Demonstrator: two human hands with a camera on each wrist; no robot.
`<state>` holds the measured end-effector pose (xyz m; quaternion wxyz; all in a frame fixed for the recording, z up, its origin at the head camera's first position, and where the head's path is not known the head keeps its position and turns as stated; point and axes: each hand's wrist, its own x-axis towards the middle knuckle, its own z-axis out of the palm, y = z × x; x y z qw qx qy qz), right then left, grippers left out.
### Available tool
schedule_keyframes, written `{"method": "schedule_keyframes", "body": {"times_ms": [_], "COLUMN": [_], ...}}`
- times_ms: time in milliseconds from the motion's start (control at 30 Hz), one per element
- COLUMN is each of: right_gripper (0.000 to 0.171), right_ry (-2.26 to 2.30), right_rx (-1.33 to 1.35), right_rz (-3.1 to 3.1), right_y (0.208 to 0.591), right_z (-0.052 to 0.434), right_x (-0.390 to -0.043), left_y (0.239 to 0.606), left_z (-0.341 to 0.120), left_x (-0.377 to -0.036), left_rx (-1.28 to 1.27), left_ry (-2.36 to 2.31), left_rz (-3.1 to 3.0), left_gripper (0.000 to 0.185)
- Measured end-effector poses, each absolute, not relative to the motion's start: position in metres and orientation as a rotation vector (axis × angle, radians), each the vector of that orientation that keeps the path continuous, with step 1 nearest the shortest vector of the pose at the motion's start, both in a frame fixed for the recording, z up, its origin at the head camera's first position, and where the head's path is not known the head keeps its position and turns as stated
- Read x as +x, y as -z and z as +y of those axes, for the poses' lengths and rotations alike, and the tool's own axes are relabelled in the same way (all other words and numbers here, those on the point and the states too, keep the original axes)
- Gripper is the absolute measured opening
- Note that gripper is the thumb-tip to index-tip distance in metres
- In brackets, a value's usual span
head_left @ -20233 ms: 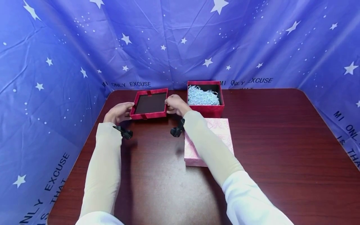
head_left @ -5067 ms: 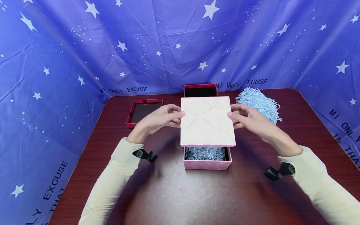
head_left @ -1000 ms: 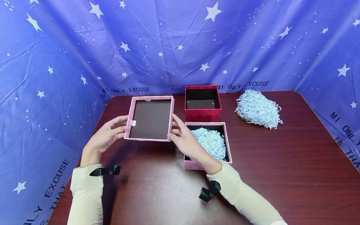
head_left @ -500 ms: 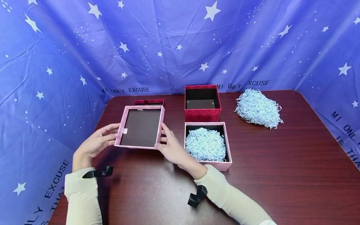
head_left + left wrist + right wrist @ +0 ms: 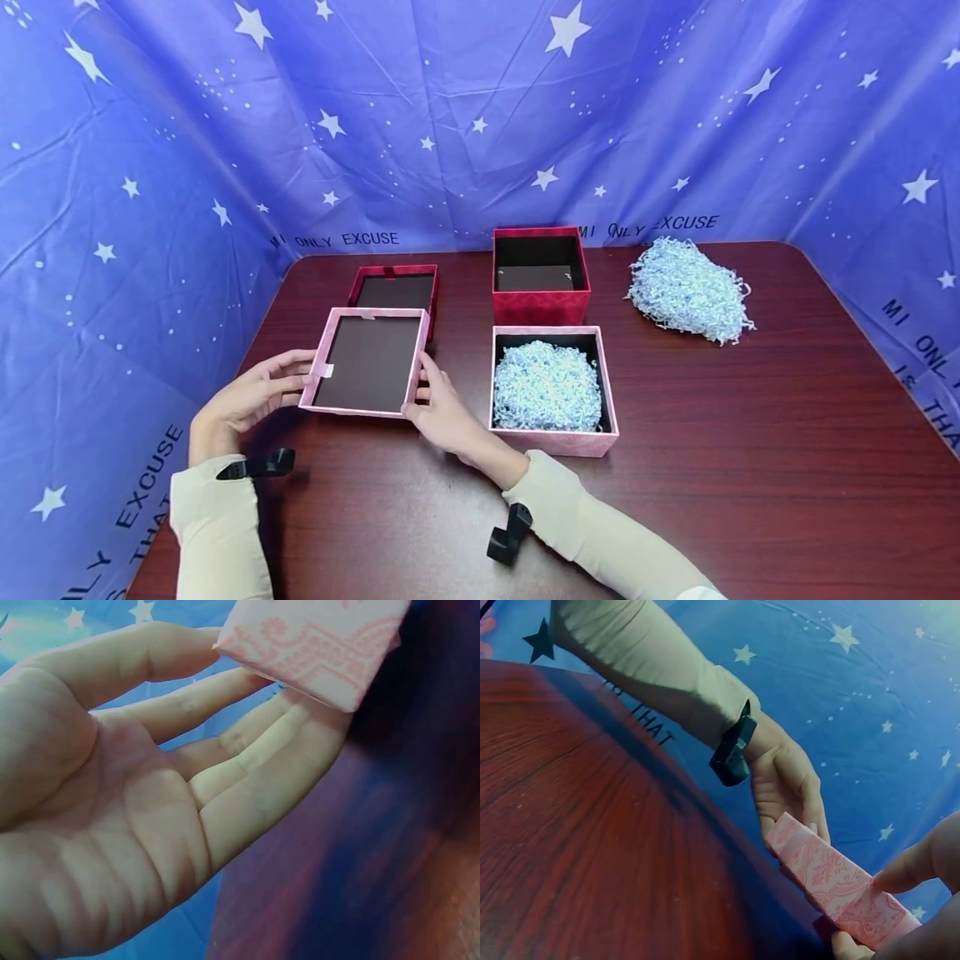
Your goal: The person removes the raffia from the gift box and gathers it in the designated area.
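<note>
Both hands hold a pink patterned box lid (image 5: 369,364), its dark inside facing up, at the left part of the table. My left hand (image 5: 243,404) pinches the left side; in the left wrist view the thumb lies at the upper edge of the pink lid (image 5: 319,656) and the fingers reach beneath. On the opposite side my right hand (image 5: 450,427) grips the near right corner, thumb on the wall of the lid (image 5: 840,885) in the right wrist view. The pink box (image 5: 555,442) stands to the right, filled with light blue shredded paper (image 5: 547,387).
Behind the pink lid lies a red box lid (image 5: 393,287), inside up and partly covered in the head view. An open red box (image 5: 542,308) stands behind the pink box. A heap of blue shredded paper (image 5: 688,289) lies at the back right of the table (image 5: 750,467).
The pink lid came off the pink box and was turned inside up. Over the last second both hands brought it left, nearer and lower. Earlier, shredded paper left the red box.
</note>
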<state>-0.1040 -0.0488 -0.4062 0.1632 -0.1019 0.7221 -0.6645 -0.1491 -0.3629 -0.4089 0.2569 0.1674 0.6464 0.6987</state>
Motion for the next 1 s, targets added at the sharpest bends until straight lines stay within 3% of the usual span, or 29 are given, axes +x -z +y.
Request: {"method": "schedule_keyframes", "body": {"times_ms": [600,1000], "right_gripper": [0.081,0.081], "right_ry": [1.841,1.806], "right_rx": [-0.309,-0.291], "right_rz": [2.083,2.059], "right_y": [0.430,0.438], "right_z": [-0.054,-0.057], "right_x": [-0.099,-0.097], "left_y": [0.436,0.434], "left_z": [-0.373,-0.375], "left_x": [-0.135,-0.129], "left_rx": [0.308,0.245], "left_ry": [-1.917,-1.881], "left_rz": [1.768,1.779], "left_gripper": [0.044,0.048]}}
